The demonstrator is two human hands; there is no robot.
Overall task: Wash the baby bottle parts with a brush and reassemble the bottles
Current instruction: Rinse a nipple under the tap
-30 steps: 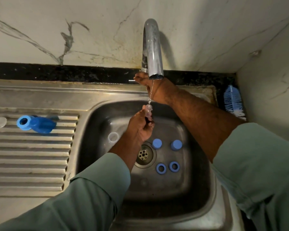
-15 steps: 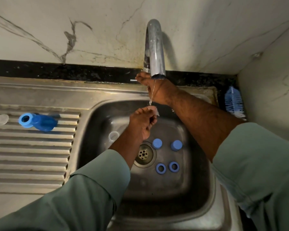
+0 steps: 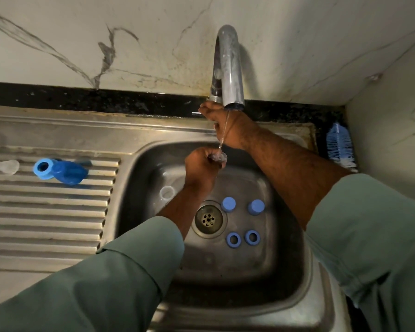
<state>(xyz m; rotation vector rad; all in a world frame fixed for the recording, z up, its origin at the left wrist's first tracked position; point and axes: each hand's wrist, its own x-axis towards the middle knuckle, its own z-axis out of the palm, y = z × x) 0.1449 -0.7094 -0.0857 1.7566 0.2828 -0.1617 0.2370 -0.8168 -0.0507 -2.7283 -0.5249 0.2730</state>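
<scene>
Under the tap [image 3: 228,68], at the back edge of the sink [image 3: 297,271], the left hand [image 3: 200,167] pinches a clear teat [image 3: 218,156] with curled fingers and holds it right where the thin stream lands. That looks like a rinse: the teat sits with its open side toward the water, so the flow can run through it and fall into the basin.

The right hand [image 3: 225,125] reaches to the back rim, behind and just below the spout, fingers bent at the tap's base where a small lever shows. It seems to be working the flow, but whether it grips the lever or only rests there I cannot tell, since the spout hides the fingertips.

On the sink floor, right of the drain [image 3: 209,219], stand two blue caps [image 3: 228,204] and, nearer the front edge, two blue rings [image 3: 233,239], probably parked there to wait for washing or rinsing. A second clear part [image 3: 167,192] lies near the basin's left wall, close to the left forearm.

On the ribbed drainboard [image 3: 46,224] to the left, a blue bottle [image 3: 62,171] lies on its side with its ring fitted, likely set out to drain; another clear teat [image 3: 4,166] lies at the board's far left edge. The brush [image 3: 339,144] rests in the back right corner, untouched by either hand.
</scene>
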